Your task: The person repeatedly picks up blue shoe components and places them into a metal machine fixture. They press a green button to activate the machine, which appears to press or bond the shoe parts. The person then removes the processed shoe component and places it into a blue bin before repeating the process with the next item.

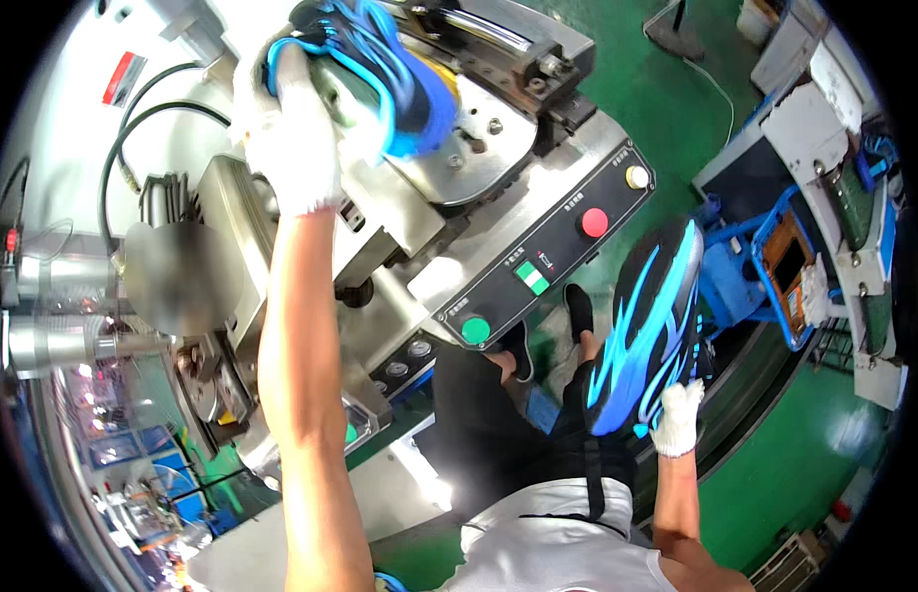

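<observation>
Right-hand shoe [646, 326], blue and black, up in the air, lower right of the machine. Room: open gap over the green floor [774, 479], its upper end between the control panel [562, 255] edge and the blue stool [732, 283], lower end over the person's black trousers [493, 409]. Long axis slanted, lower left to upper right; which end is the toe, can't tell.

Left-hand shoe [419, 104], same colors, at the machine, above the rounded metal plate [459, 176]. Tight there: metal parts on the right and below. Blue rounded end points down and right, toward the panel; far end runs to the top of view.

Left hand [293, 148], white glove, on the left side of its shoe, grasping it near the dark opening. Right hand [678, 418], white glove, gripping its shoe at the lower right edge; shoe extends up and left of it.

Farther out: panel carries a green button [476, 331], red button [594, 222] and white button [636, 177]; black hose [111, 168] loops left of the left hand.
</observation>
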Available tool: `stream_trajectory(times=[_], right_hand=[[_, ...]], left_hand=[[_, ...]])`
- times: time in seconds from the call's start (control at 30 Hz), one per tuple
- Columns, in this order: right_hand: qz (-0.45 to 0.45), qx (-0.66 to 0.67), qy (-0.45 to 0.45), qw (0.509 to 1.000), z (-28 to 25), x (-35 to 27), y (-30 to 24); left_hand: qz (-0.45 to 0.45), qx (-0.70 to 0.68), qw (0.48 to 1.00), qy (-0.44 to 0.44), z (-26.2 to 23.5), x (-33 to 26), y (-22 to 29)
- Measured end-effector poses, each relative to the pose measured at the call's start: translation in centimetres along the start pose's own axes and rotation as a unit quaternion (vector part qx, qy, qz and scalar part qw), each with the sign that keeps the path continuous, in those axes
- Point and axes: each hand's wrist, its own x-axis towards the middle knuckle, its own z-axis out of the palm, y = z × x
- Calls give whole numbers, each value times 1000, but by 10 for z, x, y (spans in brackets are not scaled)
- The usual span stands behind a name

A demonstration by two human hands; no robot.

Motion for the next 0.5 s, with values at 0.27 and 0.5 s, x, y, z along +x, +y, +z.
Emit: stream_trajectory(times=[0.27,0.5], right_hand=[[-233,-245,-90,937,165,72,-164],[-213,-357,-376,828,426,140,-265]], left_hand=[[47,-108,933,-339,-180,-182,103],[-213,-46,886,-408,-275,-350,102]])
